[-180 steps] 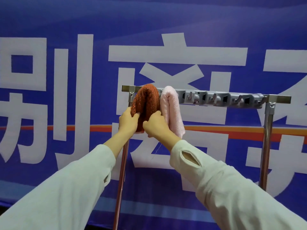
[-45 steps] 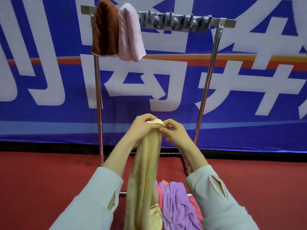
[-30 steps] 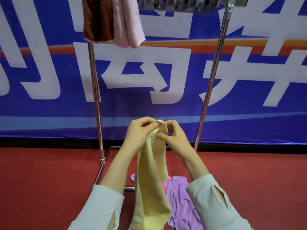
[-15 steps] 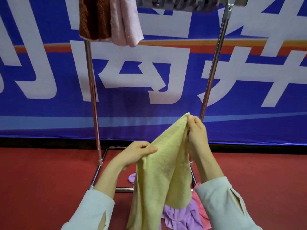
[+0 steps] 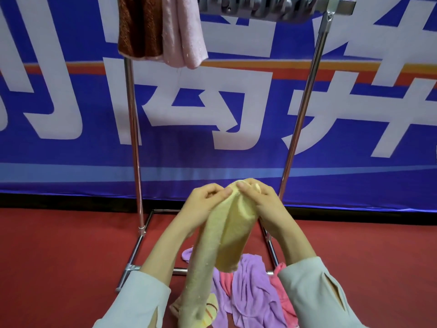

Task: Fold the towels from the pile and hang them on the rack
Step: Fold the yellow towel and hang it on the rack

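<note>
While left hand (image 5: 201, 205) and right hand (image 5: 263, 204) pinch its top edge, fluffy yellow towel (image 5: 227, 240) hangs, seemingly folded lengthwise, crumpled purple towels (image 5: 254, 292) beneath.

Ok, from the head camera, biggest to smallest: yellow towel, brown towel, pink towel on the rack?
1. yellow towel, but it is nearest the camera.
2. brown towel and pink towel look alike, both cut off at the top.

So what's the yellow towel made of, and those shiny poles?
The yellow towel looks like soft terry cloth, probably cotton: fuzzy, matte, nubbly, and it droops limply. The rack poles seem to be polished metal: smooth and silvery, with bright glints along them.
</note>
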Action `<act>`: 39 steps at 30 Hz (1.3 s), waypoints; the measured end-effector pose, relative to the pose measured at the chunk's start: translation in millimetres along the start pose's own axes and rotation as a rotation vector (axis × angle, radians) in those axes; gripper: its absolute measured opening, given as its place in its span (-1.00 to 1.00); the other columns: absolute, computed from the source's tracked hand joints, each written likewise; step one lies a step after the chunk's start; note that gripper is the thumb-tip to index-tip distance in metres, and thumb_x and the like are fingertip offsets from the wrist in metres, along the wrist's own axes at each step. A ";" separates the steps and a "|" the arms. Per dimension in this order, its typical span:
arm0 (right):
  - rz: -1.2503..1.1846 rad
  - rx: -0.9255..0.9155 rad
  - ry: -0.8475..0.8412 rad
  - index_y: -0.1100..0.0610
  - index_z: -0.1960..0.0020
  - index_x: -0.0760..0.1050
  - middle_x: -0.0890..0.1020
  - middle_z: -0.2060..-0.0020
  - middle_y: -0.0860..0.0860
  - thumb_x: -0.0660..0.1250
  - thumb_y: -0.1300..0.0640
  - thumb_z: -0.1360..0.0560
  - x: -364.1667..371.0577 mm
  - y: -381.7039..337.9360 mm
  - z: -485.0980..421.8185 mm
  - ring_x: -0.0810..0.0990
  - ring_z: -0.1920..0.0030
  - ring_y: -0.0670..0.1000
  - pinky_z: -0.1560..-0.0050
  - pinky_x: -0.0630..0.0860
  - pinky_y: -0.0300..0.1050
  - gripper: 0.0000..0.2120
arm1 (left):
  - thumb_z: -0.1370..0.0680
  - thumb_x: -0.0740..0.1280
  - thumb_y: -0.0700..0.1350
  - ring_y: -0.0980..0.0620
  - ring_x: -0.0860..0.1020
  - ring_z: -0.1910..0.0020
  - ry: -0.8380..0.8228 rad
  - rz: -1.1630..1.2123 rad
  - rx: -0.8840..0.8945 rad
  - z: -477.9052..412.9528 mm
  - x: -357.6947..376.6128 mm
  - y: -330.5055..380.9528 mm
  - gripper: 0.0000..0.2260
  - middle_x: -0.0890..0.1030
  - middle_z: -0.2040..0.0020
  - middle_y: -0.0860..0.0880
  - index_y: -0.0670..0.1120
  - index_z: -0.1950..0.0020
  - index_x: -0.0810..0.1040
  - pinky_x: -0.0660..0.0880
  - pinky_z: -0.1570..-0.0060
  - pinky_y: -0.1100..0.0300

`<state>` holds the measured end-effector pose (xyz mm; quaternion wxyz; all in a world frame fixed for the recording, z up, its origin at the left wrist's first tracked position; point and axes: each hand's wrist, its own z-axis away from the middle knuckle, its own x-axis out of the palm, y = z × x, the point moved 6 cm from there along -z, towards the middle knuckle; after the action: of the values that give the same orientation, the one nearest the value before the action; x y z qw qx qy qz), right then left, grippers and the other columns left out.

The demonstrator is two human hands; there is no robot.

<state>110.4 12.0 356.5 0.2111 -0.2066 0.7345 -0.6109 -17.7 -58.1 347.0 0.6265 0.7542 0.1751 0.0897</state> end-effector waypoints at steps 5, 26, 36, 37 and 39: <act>-0.382 0.089 0.273 0.18 0.10 0.54 0.65 0.24 0.08 0.22 -0.01 -0.61 -24.7 3.3 -1.4 0.64 0.17 0.03 0.02 0.55 -0.03 -0.71 | -0.49 0.42 -0.05 0.12 0.40 0.29 -0.007 -0.069 -0.064 3.4 -7.9 -17.7 -0.80 0.50 0.31 -0.01 -0.18 0.17 0.59 0.30 0.25 0.26; -0.419 0.102 0.148 0.12 0.19 0.42 0.50 0.30 0.07 0.47 -0.09 -0.38 -17.6 -6.1 6.7 0.52 0.28 0.03 0.18 0.50 -0.05 -0.66 | -0.56 0.32 -0.17 0.07 0.48 0.24 0.189 -0.297 -0.059 -5.6 -15.1 -32.4 -0.89 0.58 0.25 -0.01 -0.15 0.10 0.61 0.37 0.21 0.29; 0.041 -0.006 -0.085 0.16 0.28 0.51 0.52 0.38 0.00 0.48 0.06 -0.43 3.1 -8.6 10.7 0.48 0.32 -0.09 0.25 0.41 -0.26 -0.76 | -0.47 0.44 -0.13 0.14 0.58 0.16 0.084 0.083 0.064 1.8 2.0 9.3 -0.93 0.68 0.18 0.00 -0.12 0.13 0.67 0.47 0.09 0.30; 0.013 -0.033 -0.073 0.20 0.24 0.52 0.53 0.34 0.03 0.46 0.04 -0.44 2.5 -10.1 10.4 0.49 0.29 -0.07 0.21 0.42 -0.23 -0.75 | -0.47 0.44 -0.10 0.15 0.55 0.19 0.075 0.075 0.063 0.8 1.1 7.6 -0.89 0.65 0.21 0.01 -0.14 0.12 0.66 0.45 0.12 0.32; -0.050 -0.072 -0.051 0.19 0.18 0.56 0.58 0.28 0.08 0.44 -0.02 -0.43 2.4 -12.3 11.1 0.54 0.23 -0.02 0.13 0.45 -0.13 -0.75 | -0.48 0.43 -0.09 0.16 0.48 0.26 0.050 0.049 0.055 -1.5 -1.0 2.2 -0.85 0.57 0.28 0.02 -0.18 0.12 0.63 0.40 0.20 0.37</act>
<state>115.2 -0.4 366.7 0.2068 -0.2480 0.7449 -0.5838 -18.9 -57.5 349.5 0.5984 0.7729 0.1745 0.1191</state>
